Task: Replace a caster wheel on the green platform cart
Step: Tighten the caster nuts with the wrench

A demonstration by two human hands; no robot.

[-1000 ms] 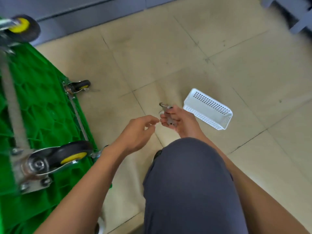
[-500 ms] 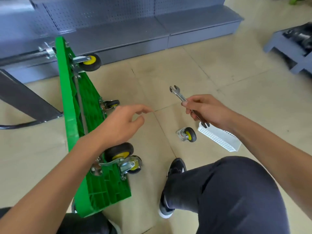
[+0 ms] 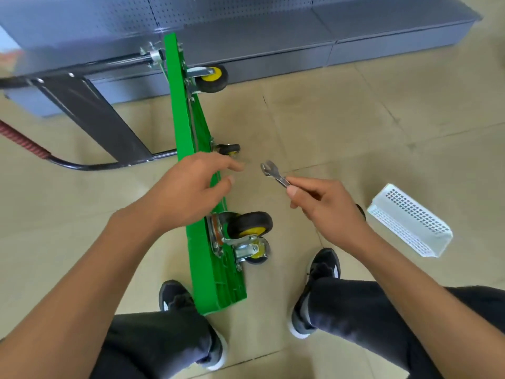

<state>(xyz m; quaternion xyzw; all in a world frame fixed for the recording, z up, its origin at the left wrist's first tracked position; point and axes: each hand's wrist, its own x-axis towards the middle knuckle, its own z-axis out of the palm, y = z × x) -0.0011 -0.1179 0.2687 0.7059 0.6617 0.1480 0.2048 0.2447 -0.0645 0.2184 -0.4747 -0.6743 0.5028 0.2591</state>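
Green platform cart (image 3: 185,138): standing on its long edge on the tiled floor (image 3: 341,127), centre frame, casters (image 3: 250,224) facing 3 o'clock. Right hand (image 3: 325,205): pinches a small open-end wrench (image 3: 274,175), head pointing to 10 o'clock. Left hand (image 3: 188,191): empty, fingers loosely extended above the cart edge; white perforated basket (image 3: 410,222) at 4 o'clock.

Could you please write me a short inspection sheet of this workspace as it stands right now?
Surface: beige tiled floor.
Job's things: green platform cart on its edge, casters facing right; near caster wheel mounted.
Clutter: white basket on the floor, right.
Hands: right hand pinches a wrench; left hand open over the cart.
Cables: nothing seen.
Surroundings: grey shelving base behind; black shoes.
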